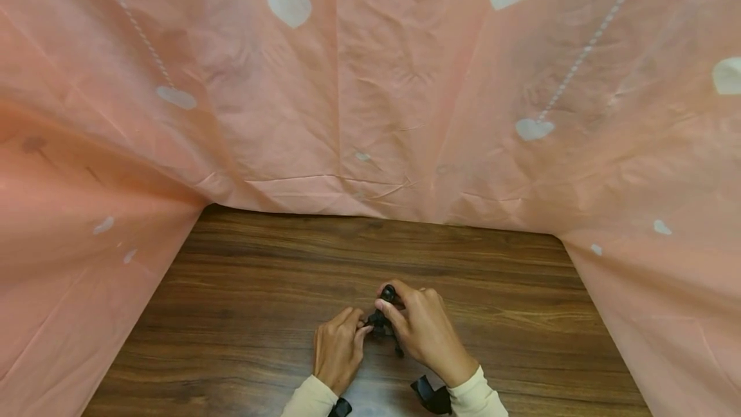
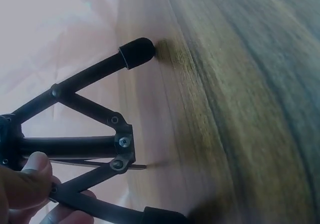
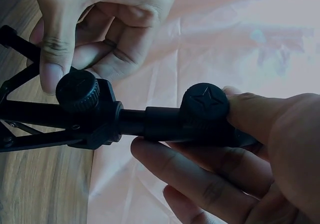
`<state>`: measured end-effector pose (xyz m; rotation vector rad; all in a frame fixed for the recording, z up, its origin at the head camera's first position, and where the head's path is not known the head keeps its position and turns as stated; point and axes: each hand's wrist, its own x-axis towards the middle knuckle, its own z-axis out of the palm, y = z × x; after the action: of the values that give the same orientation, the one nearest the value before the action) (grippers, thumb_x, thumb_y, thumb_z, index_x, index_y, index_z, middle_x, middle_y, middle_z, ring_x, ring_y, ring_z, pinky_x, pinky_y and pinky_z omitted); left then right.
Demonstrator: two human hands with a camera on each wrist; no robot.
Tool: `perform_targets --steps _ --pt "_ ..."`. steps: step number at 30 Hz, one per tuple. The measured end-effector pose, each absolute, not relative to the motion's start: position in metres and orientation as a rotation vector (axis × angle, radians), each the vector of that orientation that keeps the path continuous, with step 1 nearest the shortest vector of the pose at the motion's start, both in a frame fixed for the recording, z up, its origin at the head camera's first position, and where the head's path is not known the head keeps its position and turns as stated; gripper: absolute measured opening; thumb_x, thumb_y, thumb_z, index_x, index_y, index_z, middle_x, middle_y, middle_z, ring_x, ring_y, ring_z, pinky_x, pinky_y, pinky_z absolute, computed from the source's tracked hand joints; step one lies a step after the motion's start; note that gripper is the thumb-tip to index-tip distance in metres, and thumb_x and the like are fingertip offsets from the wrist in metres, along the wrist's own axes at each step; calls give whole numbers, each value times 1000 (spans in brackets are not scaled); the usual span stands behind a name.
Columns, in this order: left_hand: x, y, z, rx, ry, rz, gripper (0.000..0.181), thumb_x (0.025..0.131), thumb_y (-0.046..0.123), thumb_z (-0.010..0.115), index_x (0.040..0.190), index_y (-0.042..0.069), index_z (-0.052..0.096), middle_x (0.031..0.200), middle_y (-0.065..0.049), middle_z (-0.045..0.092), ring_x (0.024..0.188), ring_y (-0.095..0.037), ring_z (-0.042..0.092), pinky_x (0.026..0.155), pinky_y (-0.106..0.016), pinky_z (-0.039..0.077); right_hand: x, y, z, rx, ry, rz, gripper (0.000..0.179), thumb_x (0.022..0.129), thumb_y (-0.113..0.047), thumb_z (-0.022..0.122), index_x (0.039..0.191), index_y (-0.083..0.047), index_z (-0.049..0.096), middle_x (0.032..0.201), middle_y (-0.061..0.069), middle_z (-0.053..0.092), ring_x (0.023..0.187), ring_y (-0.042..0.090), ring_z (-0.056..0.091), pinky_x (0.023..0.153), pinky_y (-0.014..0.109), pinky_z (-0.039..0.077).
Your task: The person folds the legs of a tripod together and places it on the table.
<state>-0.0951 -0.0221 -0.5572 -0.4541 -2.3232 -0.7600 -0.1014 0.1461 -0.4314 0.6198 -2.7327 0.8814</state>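
Note:
A small black tripod point(image 1: 379, 322) stands over the table between both hands, its legs spread. In the left wrist view, rubber feet point(image 2: 139, 52) cap the legs, and thin braces join these to the centre post point(image 2: 70, 148). My left hand point(image 1: 339, 346) pinches the tripod at its collar, with the thumb against the ridged lower knob point(image 3: 77, 91). My right hand point(image 1: 428, 327) holds the upper section point(image 3: 162, 123), thumb at the star-marked upper knob point(image 3: 205, 102) and fingers beneath. The top end is partly hidden by the right hand.
Brown wood-grain table point(image 1: 260, 275) lies under the hands. Pink cloth point(image 1: 382, 82) with pale hearts hangs at the back and both sides. A black strap-like piece point(image 1: 431, 396) sits by the right cuff, and another black piece point(image 1: 341, 408) by the left cuff.

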Motion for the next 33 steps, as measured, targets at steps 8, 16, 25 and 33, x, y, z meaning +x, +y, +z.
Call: perform_targets --steps 8,16,25,33 --pt "-95 -21 -557 -435 -2287 -841 26 71 14 95 81 17 70 73 8 64 62 -1 62 54 -18 47 -102 145 -432 620 -2725 878 15 100 -28 75 103 -13 75 87 2 80 75 14 78 66 24 60" --pt "-94 -19 -557 -372 -2251 -1014 26 72 7 95 85 15 74 77 9 71 67 1 67 59 -14 52 -104 143 -432 641 -2717 920 12 100 -24 75 104 -13 75 93 4 81 80 17 79 68 32 65" --pt "-93 -14 -555 -266 -2266 -1157 27 73 2 94 86 17 76 77 9 70 67 4 67 61 -13 55 -105 142 -432 627 -2726 987 11 99 -18 76 106 -10 76 95 6 82 82 21 80 69 35 66" --pt "-92 -10 -558 -225 -2219 -1224 29 71 -2 93 85 15 75 77 8 69 68 2 67 62 -11 54 -106 142 -432 646 -2736 996 12 100 -21 75 105 -11 75 95 4 82 80 17 80 68 28 64"
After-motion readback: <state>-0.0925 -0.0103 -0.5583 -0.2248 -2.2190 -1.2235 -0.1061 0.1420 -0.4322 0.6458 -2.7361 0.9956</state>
